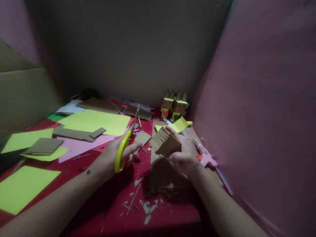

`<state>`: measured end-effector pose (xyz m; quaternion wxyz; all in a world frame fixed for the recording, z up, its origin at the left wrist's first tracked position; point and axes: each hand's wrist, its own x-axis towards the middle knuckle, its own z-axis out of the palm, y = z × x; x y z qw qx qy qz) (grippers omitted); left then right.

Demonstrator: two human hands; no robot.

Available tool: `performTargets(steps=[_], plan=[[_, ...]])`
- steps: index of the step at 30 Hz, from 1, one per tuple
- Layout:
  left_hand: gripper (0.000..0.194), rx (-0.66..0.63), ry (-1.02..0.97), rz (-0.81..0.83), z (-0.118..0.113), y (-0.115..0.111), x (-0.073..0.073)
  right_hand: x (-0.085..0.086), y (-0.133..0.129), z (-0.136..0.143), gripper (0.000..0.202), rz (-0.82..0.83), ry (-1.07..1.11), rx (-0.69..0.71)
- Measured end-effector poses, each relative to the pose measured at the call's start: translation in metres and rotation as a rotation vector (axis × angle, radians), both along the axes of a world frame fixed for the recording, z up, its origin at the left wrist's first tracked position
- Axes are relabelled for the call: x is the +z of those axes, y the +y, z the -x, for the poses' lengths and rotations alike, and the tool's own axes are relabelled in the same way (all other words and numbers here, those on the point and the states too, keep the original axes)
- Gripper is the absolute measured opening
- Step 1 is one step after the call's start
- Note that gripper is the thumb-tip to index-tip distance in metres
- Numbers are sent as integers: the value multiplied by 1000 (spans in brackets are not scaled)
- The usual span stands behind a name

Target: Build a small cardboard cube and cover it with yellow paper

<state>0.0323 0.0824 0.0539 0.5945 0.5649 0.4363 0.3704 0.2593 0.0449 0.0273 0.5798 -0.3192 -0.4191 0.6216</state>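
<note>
My left hand is closed around a pair of scissors with yellow handles, their blades pointing up and away from me. In my right hand is a small cardboard box, pinched between thumb and fingers and tilted over the work surface. One side of the box shows corrugated ridges. Below the box lies a flat cardboard sheet. A small loose piece of cardboard rests between the two hands.
Two cardboard figures with pointed ears stand at the back. A pink glue gun lies at right. Yellow paper sheets and cardboard pieces cover the left side of the red table. Scraps are scattered in front.
</note>
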Motion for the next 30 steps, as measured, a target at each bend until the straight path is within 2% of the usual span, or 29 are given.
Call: performTargets(steps=[2, 7, 13, 17, 21, 27, 30], plan=[[53, 2, 3, 4, -1, -1, -1, -2, 0, 0, 102, 2, -2, 30], [54, -33, 4, -58, -3, 0, -14, -2, -2, 1, 112, 18, 1, 54], [59, -41, 13, -108, -2, -2, -12, 2, -3, 2, 118, 14, -56, 41], [58, -81, 9, -162, 0, -1, -15, 6, -5, 3, 116, 17, -149, 17], [49, -137, -45, -210, -1, 0, -16, 5, -6, 4, 105, -13, -203, 19], [40, -103, 8, -239, -5, -1, -9, 1, -8, 3, 90, -70, -316, 76], [35, -135, 2, -255, -2, 0, -11, -1, -8, 4, 89, -137, -337, 66]])
